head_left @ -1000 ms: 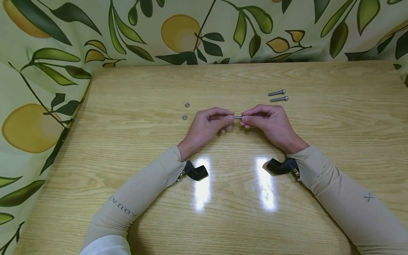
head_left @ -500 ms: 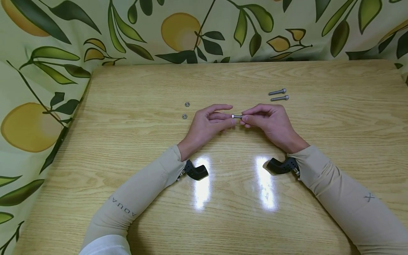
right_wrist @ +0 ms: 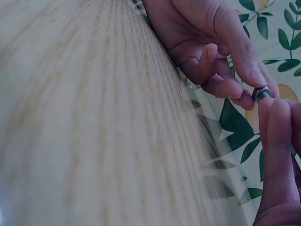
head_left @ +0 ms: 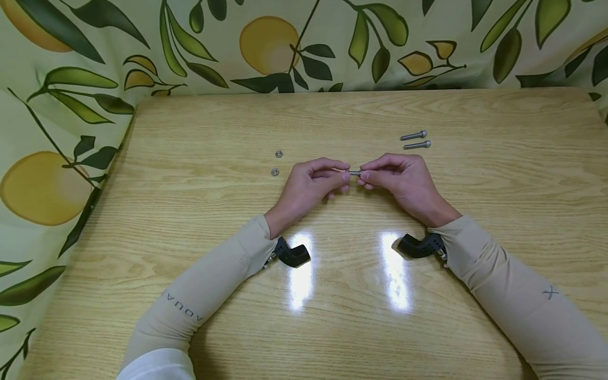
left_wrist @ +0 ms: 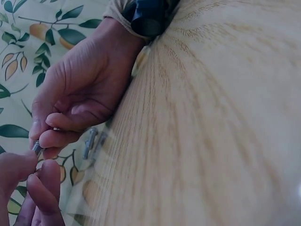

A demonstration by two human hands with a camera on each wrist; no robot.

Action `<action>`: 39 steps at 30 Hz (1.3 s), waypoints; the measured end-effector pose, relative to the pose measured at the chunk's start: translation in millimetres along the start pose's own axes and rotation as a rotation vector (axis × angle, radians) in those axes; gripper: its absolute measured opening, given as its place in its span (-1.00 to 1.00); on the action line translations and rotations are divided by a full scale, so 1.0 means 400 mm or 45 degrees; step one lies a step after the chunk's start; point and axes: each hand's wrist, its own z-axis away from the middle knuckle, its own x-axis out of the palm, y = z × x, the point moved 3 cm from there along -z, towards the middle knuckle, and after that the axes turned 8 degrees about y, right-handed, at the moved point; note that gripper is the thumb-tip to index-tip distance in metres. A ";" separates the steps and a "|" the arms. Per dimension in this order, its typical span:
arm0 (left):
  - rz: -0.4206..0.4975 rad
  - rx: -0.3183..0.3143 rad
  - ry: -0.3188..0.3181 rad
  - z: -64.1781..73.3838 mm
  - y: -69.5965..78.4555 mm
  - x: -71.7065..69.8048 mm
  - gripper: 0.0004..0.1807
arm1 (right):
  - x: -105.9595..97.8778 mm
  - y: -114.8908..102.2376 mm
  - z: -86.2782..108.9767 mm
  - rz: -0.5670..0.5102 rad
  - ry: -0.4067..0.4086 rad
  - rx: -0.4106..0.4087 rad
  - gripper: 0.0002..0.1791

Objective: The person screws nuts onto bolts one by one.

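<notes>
Between the two hands a small metal bolt point(head_left: 354, 173) is held level above the table. My right hand point(head_left: 404, 178) pinches it at the head end, and the fingers cover the head. At the other end, a hex nut point(right_wrist: 262, 94) sits on the bolt's tip, as the right wrist view shows. My left hand point(head_left: 315, 182) pinches that nut between thumb and index finger. In the left wrist view the threaded shank point(left_wrist: 37, 148) shows between the fingertips of both hands.
Two loose nuts point(head_left: 278, 154) lie left of the left hand. Two bolts point(head_left: 414, 135) lie side by side beyond the right hand. A wood-grain table point(head_left: 351, 327) carries everything, with a leaf-and-fruit patterned cloth point(head_left: 209, 31) behind and at left.
Half a second ago the left index finger was lifted off and the nut showed; now finger and thumb close on it again, as one second ago. The right hand stays put.
</notes>
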 end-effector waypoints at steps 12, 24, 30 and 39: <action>-0.005 -0.008 -0.005 -0.001 -0.003 -0.002 -0.66 | 0.000 0.000 0.000 -0.016 -0.015 0.003 -0.59; -0.054 -0.013 0.003 -0.002 -0.003 0.000 -0.68 | 0.000 -0.001 0.000 0.005 -0.020 0.011 -0.62; -0.075 -0.031 -0.009 -0.001 -0.002 0.000 -0.65 | 0.000 -0.002 0.001 0.023 -0.020 0.000 -0.61; -0.118 -0.017 -0.022 0.002 0.001 0.000 -0.65 | 0.000 -0.003 0.001 0.045 -0.013 0.008 -0.60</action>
